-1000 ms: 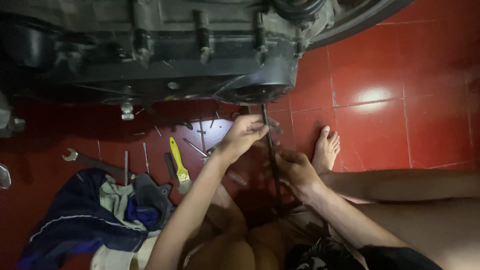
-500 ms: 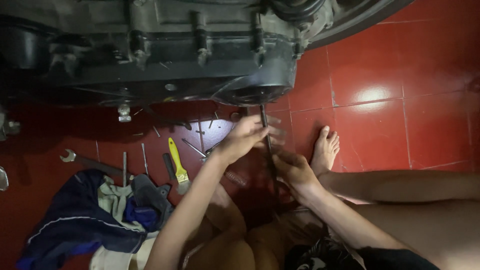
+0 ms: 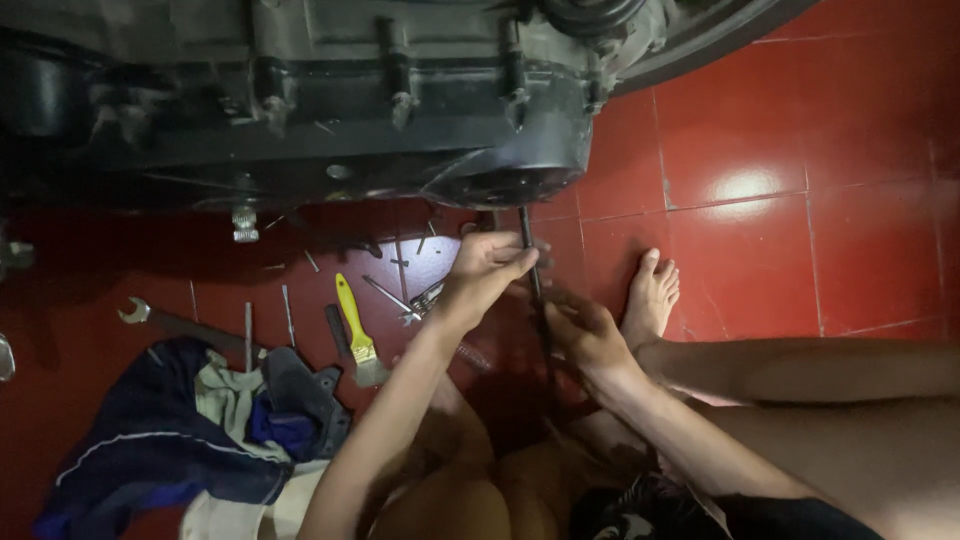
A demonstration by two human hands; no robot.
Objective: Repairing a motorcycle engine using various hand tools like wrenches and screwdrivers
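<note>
While sitting low on the red floor (image 3: 860,120), the person is working a long dark rod (image 3: 535,290) with both hands. Right hand (image 3: 590,335) is curling around the rod's lower part, fingers closed on it. Left hand (image 3: 490,270) is gripping the rod higher up, fingers wrapped and pressing against it. Rod is standing nearly upright, its top end reaching up under the rounded dark engine case (image 3: 510,175).

A bare foot (image 3: 650,300) is resting flat on the tiles just right of the right hand.

Left of the arms, a crumpled blue-and-white cloth (image 3: 180,440) is lying on the floor. Beyond it, a yellow-handled brush (image 3: 355,330) is lying beside small metal bits (image 3: 420,300), with a spanner (image 3: 170,322) further left.

Farthest off, the large black engine block (image 3: 300,100) is spanning the top of the view, a bolt (image 3: 245,222) hanging beneath it.
</note>
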